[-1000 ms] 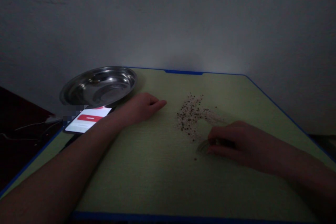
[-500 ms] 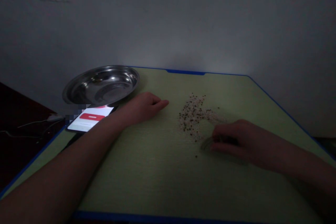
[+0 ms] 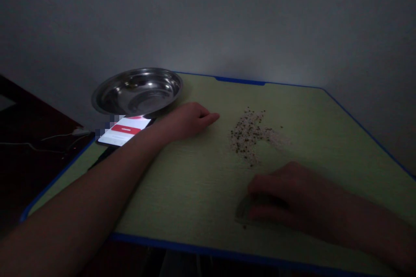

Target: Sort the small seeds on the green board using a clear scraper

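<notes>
Left hand (image 3: 191,122): fingers curled into a loose fist, thumb tip reaching out just past them. Left forearm (image 3: 113,181) bare, trailing back from the fist toward the body. Right hand (image 3: 292,194): nearer the body, well apart from the left; fingers bent, thumb opposed on the near side. Right forearm (image 3: 367,220) extends behind the grip, dimly lit.

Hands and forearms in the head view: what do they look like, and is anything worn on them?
The left hand and right hand are bare, without gloves. No sleeve, watch or cable shows on the left forearm or right forearm. Too dim for finer markings.
</notes>
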Demonstrator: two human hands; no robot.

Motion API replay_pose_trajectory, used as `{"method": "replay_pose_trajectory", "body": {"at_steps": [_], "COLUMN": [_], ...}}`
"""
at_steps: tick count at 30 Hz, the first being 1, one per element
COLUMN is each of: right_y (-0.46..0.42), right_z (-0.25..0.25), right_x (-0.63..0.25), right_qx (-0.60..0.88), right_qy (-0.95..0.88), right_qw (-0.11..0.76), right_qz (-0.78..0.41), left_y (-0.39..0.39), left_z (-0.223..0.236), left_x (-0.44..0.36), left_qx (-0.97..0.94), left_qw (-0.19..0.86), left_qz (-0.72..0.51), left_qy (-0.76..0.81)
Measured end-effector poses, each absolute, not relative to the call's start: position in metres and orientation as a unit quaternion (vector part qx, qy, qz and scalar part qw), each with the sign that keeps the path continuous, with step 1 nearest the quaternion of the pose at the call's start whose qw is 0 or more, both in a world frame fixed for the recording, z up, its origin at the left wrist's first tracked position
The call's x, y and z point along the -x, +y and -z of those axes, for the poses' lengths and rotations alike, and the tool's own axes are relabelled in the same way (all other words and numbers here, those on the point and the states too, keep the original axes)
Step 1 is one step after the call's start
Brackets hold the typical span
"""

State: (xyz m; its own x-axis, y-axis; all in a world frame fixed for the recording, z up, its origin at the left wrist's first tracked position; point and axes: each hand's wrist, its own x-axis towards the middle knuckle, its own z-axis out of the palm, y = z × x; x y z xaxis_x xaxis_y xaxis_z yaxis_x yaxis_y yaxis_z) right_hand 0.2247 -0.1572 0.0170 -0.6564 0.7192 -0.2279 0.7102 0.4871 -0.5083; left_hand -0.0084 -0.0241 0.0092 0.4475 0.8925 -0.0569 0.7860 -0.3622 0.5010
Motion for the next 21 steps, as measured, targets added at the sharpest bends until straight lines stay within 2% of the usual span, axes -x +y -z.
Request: {"method": "replay_pose_trajectory", "body": {"at_steps": [6,12,21], "right_y": [-0.178,-0.187,-0.149], "right_z": [-0.019,-0.013,-0.018], "right_x": [-0.219,-0.231,-0.239], "right_qx": [0.395,0.407,0.485], "right_qy": [-0.849,-0.859,-0.845], "right_qw": [0.022,0.033,0.035], "right_qz": [-0.351,-0.311,-0.223], "left_y": [-0.024,-0.025,-0.027], "left_z": [-0.009,-0.010,-0.013], "left_x": [0.007,0.008,0.007], "left_qx": [-0.815,-0.810,-0.809], "left_qw": [0.241,0.247,0.247], "left_qz": [-0.120,-0.117,-0.103], "left_qy": [0.513,0.518,0.523]}}
